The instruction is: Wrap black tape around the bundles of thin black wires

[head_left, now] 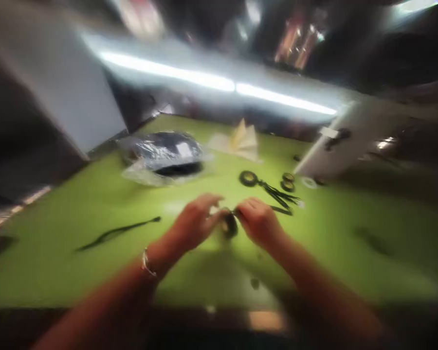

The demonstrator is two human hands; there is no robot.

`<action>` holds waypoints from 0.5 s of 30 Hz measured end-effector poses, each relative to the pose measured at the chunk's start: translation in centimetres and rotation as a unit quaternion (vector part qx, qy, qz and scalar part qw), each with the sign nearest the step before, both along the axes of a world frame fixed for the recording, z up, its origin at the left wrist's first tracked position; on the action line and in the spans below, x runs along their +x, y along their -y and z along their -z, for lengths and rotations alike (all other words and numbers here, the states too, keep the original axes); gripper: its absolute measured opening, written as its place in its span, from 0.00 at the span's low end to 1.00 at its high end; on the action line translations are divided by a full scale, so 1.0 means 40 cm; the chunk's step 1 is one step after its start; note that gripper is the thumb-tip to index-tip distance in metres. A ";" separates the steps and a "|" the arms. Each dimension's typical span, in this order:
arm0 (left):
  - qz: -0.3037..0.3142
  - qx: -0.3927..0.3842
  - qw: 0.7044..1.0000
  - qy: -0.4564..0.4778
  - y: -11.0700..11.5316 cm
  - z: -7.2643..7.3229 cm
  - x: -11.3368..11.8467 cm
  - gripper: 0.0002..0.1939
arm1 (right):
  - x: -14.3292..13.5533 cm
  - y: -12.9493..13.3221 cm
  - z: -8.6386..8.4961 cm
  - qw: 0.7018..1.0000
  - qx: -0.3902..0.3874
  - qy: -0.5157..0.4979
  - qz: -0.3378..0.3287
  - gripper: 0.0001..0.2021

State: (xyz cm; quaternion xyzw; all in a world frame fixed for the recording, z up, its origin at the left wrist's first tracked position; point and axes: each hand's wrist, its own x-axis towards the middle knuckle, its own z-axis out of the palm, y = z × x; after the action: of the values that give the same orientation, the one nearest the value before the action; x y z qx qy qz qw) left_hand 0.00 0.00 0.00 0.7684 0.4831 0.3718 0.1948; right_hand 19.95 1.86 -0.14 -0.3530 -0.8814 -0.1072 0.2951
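Above the green table [131,272], my left hand [199,218] has its thumb and fingers curled around the edge of a dark roll, apparently tape [229,226]. Close on its right, my right hand [257,219] is closed, its fingertips pinching a small dark end at the top of the roll. The roll hangs between the two hands, its front side visible. Motion blur hides the finer detail at the fingertips.
A clear plastic bag with dark contents [178,153] lies at the back left. Behind the hands are folded paper [243,141], a black roll [248,178], dark strips [275,193] and small rolls [287,182]. A black strap [120,231] lies left; a white panel [336,141] stands right.
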 end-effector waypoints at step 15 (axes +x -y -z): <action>0.004 -0.037 0.997 0.065 -0.006 0.043 0.018 0.08 | -0.031 0.023 0.002 0.998 0.063 0.027 -0.015 0.13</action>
State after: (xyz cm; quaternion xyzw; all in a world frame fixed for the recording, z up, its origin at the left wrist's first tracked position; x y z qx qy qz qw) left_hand 0.73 0.26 -1.73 0.7371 0.4795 0.4017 0.2558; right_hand 18.69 0.96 -0.22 -0.3174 -0.8856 -0.1675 0.2948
